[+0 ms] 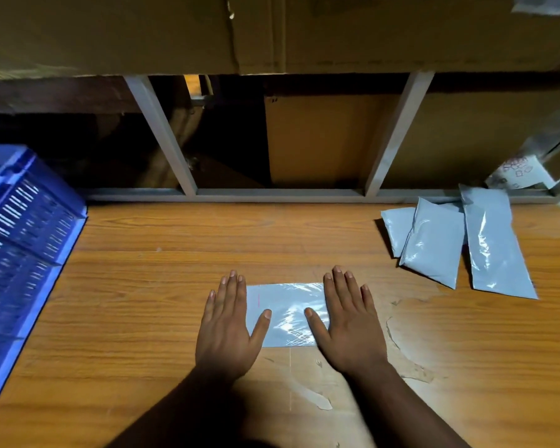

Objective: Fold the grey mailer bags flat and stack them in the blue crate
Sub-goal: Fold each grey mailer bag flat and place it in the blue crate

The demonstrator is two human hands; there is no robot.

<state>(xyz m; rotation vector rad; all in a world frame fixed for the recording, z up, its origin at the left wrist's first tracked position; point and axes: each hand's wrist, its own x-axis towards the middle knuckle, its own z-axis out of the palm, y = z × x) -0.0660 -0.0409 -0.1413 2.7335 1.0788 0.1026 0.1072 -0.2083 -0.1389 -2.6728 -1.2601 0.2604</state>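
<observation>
Mailer bags are the job, but the biggest thing in view is the desk [143, 286], wood-grained, with its surface layer chipped and peeling near the front right. Behind it stand grey metal frame posts [162, 134] and cardboard boxes [317, 140], with more cardboard overhead. A blue crate [23, 234] with slotted walls sits on the desk's left edge, well apart from the hands; its inside cannot be seen. At the back right of the desk lies a loose pile of grey bags [434, 244], overlapping one another, the rightmost long one [495, 250] running toward the front. Just behind them, at the corner, is a clear packet with red print [518, 173]. In the middle near the front lies one folded bag [288, 312], flat on the desk. The left hand [227, 328] presses on its left end and the right hand [349, 324] on its right end, both palms down, fingers straight and spread a little, thumbs pointing inward over the bag.
</observation>
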